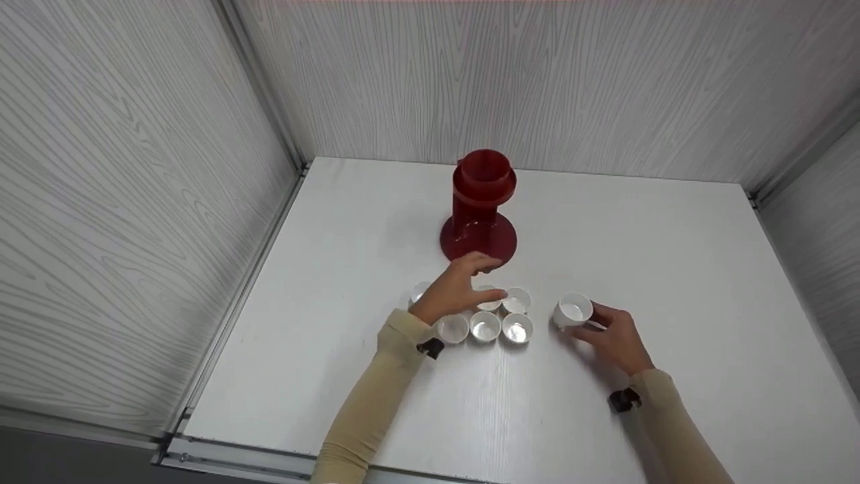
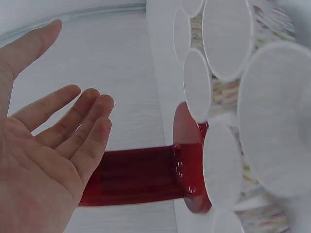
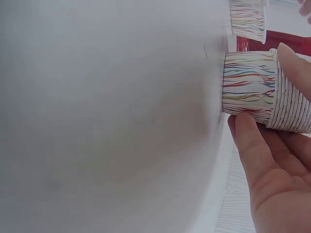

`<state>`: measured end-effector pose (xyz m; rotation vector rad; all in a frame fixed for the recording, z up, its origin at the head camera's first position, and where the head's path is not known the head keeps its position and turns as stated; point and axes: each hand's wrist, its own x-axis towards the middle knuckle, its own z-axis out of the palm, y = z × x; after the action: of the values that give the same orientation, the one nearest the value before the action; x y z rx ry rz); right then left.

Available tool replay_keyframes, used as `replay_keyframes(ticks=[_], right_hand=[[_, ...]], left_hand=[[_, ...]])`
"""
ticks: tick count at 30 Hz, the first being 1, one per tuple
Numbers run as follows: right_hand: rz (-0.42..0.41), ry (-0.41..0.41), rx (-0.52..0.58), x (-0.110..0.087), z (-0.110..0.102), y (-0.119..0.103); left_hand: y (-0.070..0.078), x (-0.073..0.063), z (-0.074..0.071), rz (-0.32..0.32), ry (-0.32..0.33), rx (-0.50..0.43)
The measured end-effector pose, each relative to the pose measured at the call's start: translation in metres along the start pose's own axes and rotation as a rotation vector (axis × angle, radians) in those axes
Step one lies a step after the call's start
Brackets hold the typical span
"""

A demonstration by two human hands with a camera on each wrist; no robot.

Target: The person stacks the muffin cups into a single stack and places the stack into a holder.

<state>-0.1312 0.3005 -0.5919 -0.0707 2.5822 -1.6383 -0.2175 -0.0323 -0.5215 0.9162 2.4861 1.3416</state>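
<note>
My right hand (image 1: 619,339) grips a nested stack of paper cups (image 1: 575,310) from its right side, with thumb and fingers on opposite sides. In the right wrist view, the stack (image 3: 249,86) shows wavy coloured lines on its lowest cup and several white rims piled above; its bottom is right at the tabletop. My left hand (image 1: 453,289) is held over a group of white paper cups (image 1: 485,327), thumb and fingers spread apart, holding nothing. It hides part of the back row. In the left wrist view, the left palm (image 2: 43,170) faces up beside the cups.
A dark red stand (image 1: 476,232) with a round base and ringed top stands behind the cups, near the left fingertips. The white tabletop (image 1: 322,269) is bounded by wood-grain panels (image 1: 504,87) at the back and sides.
</note>
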Motion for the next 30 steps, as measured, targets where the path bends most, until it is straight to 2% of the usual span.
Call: replay_keyframes(ticks=[8,13,16,22,25,30], right_hand=[[0.021,-0.009,0.040,-0.001,-0.001,-0.002],[0.014,-0.009,0.050,-0.001,-0.001,-0.001],[0.018,-0.007,0.053,-0.002,0.000,-0.001],[0.027,-0.007,0.027,-0.001,0.002,-0.001],[0.018,-0.004,0.019,-0.001,0.002,-0.001],[0.014,0.002,0.024,0.000,0.002,-0.001]], left_hand=[[-0.037,-0.035,-0.037,-0.073,0.119,-0.040],[-0.058,-0.055,-0.049,-0.152,0.194,-0.033],[-0.069,-0.064,-0.050,-0.215,0.213,-0.022],[-0.089,-0.078,-0.042,-0.311,0.205,-0.025],[-0.095,-0.082,-0.038,-0.340,0.208,-0.031],[-0.102,-0.082,-0.034,-0.349,0.223,-0.062]])
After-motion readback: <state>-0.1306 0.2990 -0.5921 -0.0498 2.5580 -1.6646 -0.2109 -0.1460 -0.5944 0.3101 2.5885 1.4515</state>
